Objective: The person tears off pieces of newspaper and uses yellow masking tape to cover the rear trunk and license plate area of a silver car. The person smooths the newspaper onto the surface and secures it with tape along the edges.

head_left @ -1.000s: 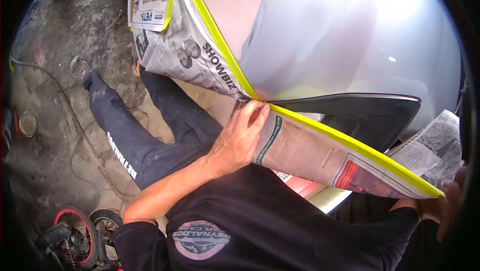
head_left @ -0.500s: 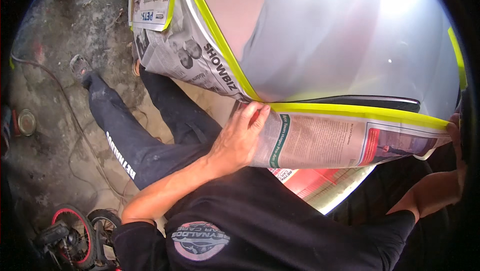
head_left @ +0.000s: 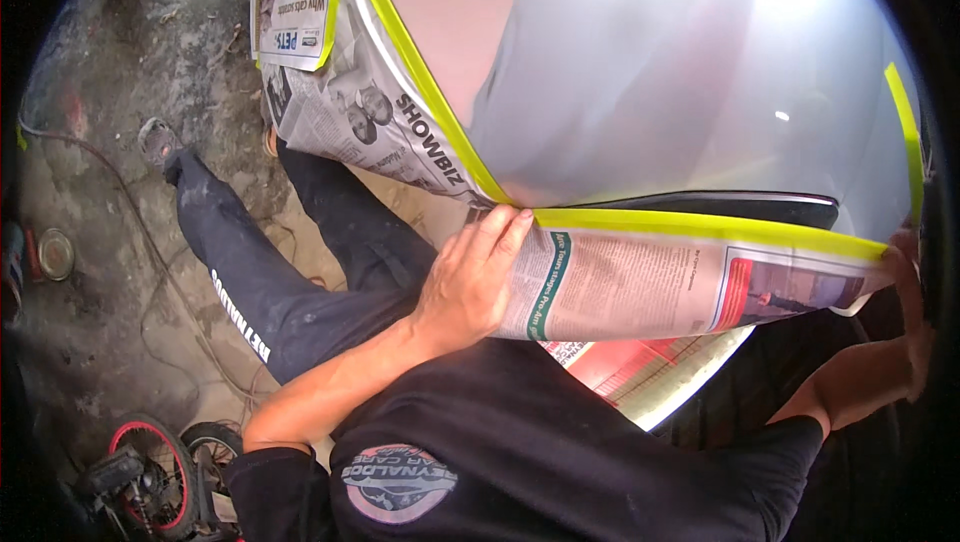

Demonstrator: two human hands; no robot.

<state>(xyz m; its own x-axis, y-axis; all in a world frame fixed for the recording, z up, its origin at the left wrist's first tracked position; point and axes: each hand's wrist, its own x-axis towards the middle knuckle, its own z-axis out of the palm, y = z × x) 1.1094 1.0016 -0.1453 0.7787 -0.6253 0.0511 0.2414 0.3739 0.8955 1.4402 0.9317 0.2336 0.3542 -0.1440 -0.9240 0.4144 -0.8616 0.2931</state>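
Note:
A newspaper sheet [head_left: 630,282] edged with yellow-green masking tape [head_left: 700,224] lies along the lower border of a silver-grey car body panel [head_left: 640,92], just under a dark slot [head_left: 740,207]. My left hand [head_left: 470,277] is closed at the sheet's left end, its fingertips pressed together on the tape where two taped edges meet. At the sheet's right end, my right hand [head_left: 908,287] grips the tape and paper corner, partly lost in the dark rim. Another taped newspaper [head_left: 370,102] covers the panel's left side.
A black tyre [head_left: 800,382] and a red-and-white printed sheet [head_left: 630,372] lie below the newspaper. A cable [head_left: 130,192] runs over the stained concrete floor [head_left: 90,72]. A round can [head_left: 56,254] stands at far left, and a small red-rimmed bike wheel [head_left: 150,477] at lower left.
The view has shifted slightly. My left fingers have straightened and flattened over the tape corner, from a more bent pinch. My right hand stays at the sheet's right end.

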